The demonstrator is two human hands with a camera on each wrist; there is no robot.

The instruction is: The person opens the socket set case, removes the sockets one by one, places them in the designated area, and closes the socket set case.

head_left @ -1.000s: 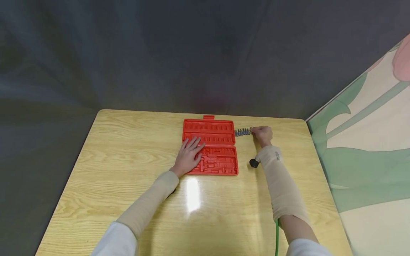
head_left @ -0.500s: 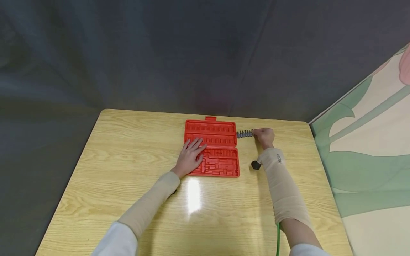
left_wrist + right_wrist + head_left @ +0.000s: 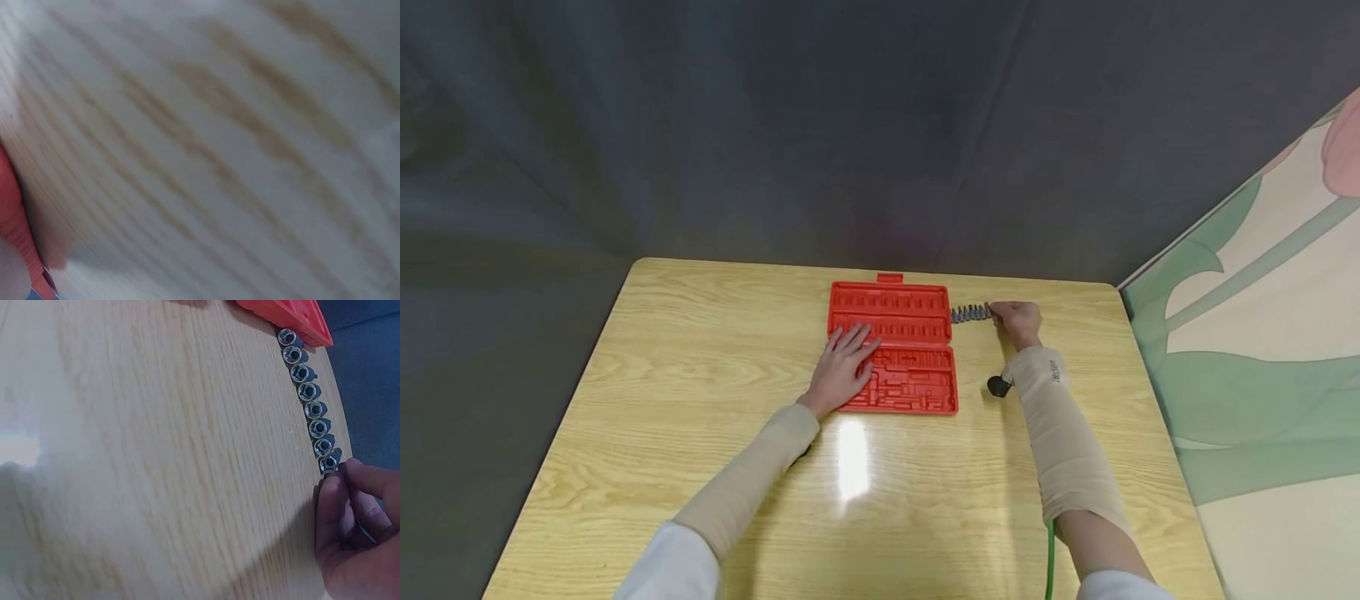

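An open red tool case with empty moulded slots lies at the far middle of the wooden table. My left hand rests flat on the case's left half, fingers straight. Right of the case stands a row of several small grey sockets, seen close up in the right wrist view as sockets. My right hand is at the row's right end, its curled fingertips pinching the last socket. The left wrist view shows only blurred table wood and the case's red edge.
A small black object sits by my right wrist. A green cable runs along my right forearm. The table's far edge lies just behind the sockets, with a dark curtain beyond. A painted panel stands on the right.
Both hands stay where they were, the left on the case and the right at the end of the socket row. Only the head view shifts slightly.
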